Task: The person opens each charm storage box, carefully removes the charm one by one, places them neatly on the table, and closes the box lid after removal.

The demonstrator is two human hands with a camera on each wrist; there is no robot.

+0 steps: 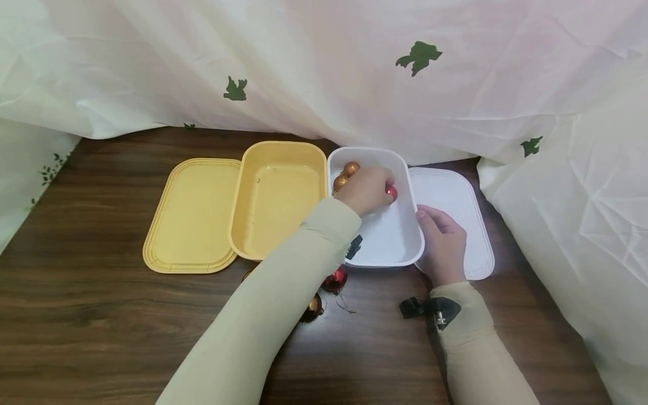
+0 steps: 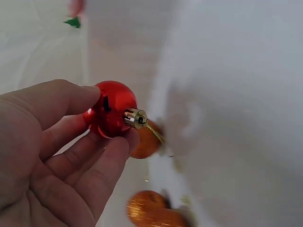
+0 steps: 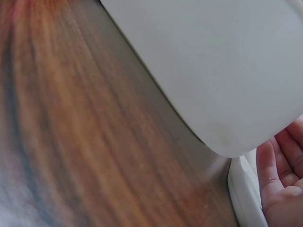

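My left hand (image 1: pixel 368 188) is inside the white box (image 1: pixel 377 263), holding a red bauble (image 2: pixel 113 108) between thumb and fingers. The bauble's gold cap and string show in the left wrist view. Beside that hand, several orange-gold baubles (image 1: pixel 351 169) lie against the box's left side. At the box's right side, my right hand (image 1: pixel 445 247) pinches the rim with thumb and fingertips. In the right wrist view, the fingers (image 3: pixel 268 165) are partly hidden behind the box.
Left of the white box stands a yellow box (image 1: pixel 278 205), with a yellow lid (image 1: pixel 192 216) beside it. A white lid (image 1: pixel 458 219) lies at the right. Below the boxes, a red bauble (image 1: pixel 335 279) and a brownish bauble (image 1: pixel 314 308) lie partly behind my left sleeve. White cloth (image 1: pixel 314 67) hangs behind.
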